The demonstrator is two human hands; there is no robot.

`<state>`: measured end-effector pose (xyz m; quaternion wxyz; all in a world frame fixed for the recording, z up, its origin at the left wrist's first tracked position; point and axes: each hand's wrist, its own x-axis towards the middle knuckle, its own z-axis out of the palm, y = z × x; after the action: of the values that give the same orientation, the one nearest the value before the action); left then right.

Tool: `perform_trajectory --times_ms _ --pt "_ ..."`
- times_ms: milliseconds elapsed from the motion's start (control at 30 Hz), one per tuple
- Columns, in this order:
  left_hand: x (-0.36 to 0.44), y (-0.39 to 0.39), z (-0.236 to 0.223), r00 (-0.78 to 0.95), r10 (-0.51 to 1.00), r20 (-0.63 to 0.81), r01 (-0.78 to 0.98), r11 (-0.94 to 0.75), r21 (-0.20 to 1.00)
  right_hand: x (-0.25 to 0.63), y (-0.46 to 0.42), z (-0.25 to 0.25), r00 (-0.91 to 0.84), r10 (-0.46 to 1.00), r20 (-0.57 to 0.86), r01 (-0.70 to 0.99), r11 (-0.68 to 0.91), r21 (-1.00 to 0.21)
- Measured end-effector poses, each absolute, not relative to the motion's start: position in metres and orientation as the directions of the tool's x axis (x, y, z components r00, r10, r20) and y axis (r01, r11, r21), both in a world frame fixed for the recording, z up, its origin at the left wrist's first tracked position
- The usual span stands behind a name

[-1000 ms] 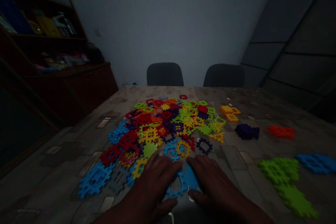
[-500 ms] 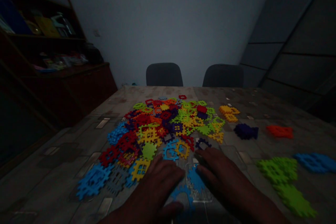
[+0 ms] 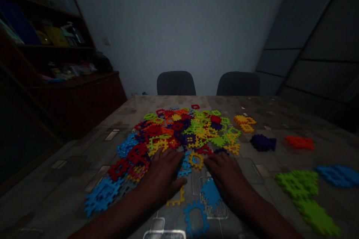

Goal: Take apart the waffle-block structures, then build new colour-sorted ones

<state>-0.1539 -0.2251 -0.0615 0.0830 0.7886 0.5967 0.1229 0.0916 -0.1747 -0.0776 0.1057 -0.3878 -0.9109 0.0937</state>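
Note:
My left hand (image 3: 165,171) lies over the near edge of a pile of toothed plastic building pieces (image 3: 154,130), palm down, with the thumb apart from the fingers. A yellow square piece (image 3: 179,197) shows partly from under that wrist and thumb. Light-blue pieces (image 3: 185,166) sit just right of its fingertips. Fingers stretched forward, my right hand (image 3: 226,170) rests beside a yellow ring piece (image 3: 196,160); a dark purple piece (image 3: 221,151) lies just beyond it. Closer to me are a solid blue piece (image 3: 211,193) and a blue arched piece (image 3: 196,218).
At the right are sorted groups: yellow pieces (image 3: 244,122), purple (image 3: 263,142), orange (image 3: 299,142), blue (image 3: 338,176) and lime green (image 3: 298,183). Blue pieces (image 3: 103,195) lie at the left. Two dark chairs (image 3: 176,83) stand behind the patterned table (image 3: 117,110).
Both hands have moved forward, the left one farther onto the pile. The blue arched piece near me is now uncovered. The view has tilted up slightly.

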Motion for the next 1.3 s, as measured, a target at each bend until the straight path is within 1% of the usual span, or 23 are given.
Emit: perform_trajectory --times_ms 67,133,167,233,333,500,567,633,700,767,833,900,967,1000,1033,1067,1133,1200,1300 --pt "-0.152 -0.221 -0.062 0.271 0.956 0.114 0.918 -0.292 0.269 0.09 -0.18 -0.076 -0.739 0.651 0.174 0.594 0.751 -0.29" --pt "-0.151 -0.218 -0.064 0.292 0.945 0.147 0.908 -0.322 0.268 0.088 -0.184 -0.076 -0.78 0.597 0.188 0.535 0.792 -0.296" --pt "-0.151 -0.218 -0.066 0.3 0.94 0.163 0.901 -0.335 0.274 0.087 -0.185 -0.076 -0.78 0.6 0.18 0.542 0.791 -0.284" --pt "-0.153 -0.218 -0.07 0.313 0.931 0.19 0.883 -0.359 0.302 0.087 -0.183 -0.079 -0.742 0.652 0.156 0.611 0.753 -0.245" --pt "-0.163 -0.224 -0.074 0.369 0.904 0.215 0.824 -0.426 0.374 0.09 -0.175 -0.083 -0.677 0.724 0.132 0.696 0.688 -0.204" --pt "-0.166 -0.243 -0.062 0.604 0.757 0.25 0.616 -0.642 0.456 0.097 -0.173 -0.075 -0.683 0.72 0.125 0.672 0.686 -0.278" --pt "-0.157 -0.249 -0.052 0.677 0.697 0.237 0.54 -0.689 0.483 0.098 -0.175 -0.071 -0.689 0.715 0.118 0.658 0.686 -0.309" --pt "-0.146 -0.252 -0.041 0.739 0.645 0.194 0.495 -0.715 0.493 0.099 -0.176 -0.07 -0.696 0.707 0.127 0.639 0.69 -0.339" --pt "-0.139 -0.255 -0.031 0.782 0.602 0.163 0.467 -0.738 0.487 0.1 -0.175 -0.07 -0.703 0.696 0.146 0.618 0.7 -0.358" --pt "-0.136 -0.258 -0.026 0.803 0.574 0.164 0.44 -0.755 0.486 0.102 -0.174 -0.071 -0.702 0.693 0.164 0.61 0.704 -0.364" --pt "-0.135 -0.261 -0.028 0.787 0.592 0.175 0.454 -0.747 0.485 0.105 -0.172 -0.07 -0.691 0.695 0.195 0.605 0.705 -0.369" --pt "-0.134 -0.265 -0.039 0.717 0.682 0.145 0.555 -0.684 0.473 0.107 -0.172 -0.068 -0.677 0.7 0.227 0.603 0.705 -0.373" --pt "-0.13 -0.27 -0.06 0.609 0.784 0.121 0.687 -0.597 0.415 0.108 -0.172 -0.067 -0.672 0.7 0.24 0.601 0.706 -0.375" --pt "-0.127 -0.272 -0.072 0.577 0.808 0.124 0.729 -0.577 0.369 0.108 -0.172 -0.066 -0.673 0.7 0.239 0.601 0.706 -0.375" --pt "-0.124 -0.274 -0.086 0.544 0.824 0.162 0.769 -0.566 0.297 0.108 -0.173 -0.066 -0.675 0.698 0.239 0.599 0.707 -0.375" --pt "-0.121 -0.275 -0.098 0.538 0.819 0.2 0.787 -0.573 0.227 0.108 -0.173 -0.066 -0.677 0.695 0.243 0.595 0.711 -0.375" --pt "-0.116 -0.276 -0.117 0.535 0.804 0.259 0.803 -0.58 0.14 0.109 -0.173 -0.068 -0.676 0.689 0.263 0.588 0.719 -0.371" --pt "-0.115 -0.276 -0.126 0.544 0.792 0.277 0.8 -0.589 0.116 0.109 -0.172 -0.071 -0.676 0.684 0.274 0.586 0.724 -0.364" --pt "-0.115 -0.275 -0.122 0.55 0.79 0.272 0.792 -0.596 0.129 0.11 -0.171 -0.073 -0.68 0.684 0.264 0.586 0.724 -0.364"
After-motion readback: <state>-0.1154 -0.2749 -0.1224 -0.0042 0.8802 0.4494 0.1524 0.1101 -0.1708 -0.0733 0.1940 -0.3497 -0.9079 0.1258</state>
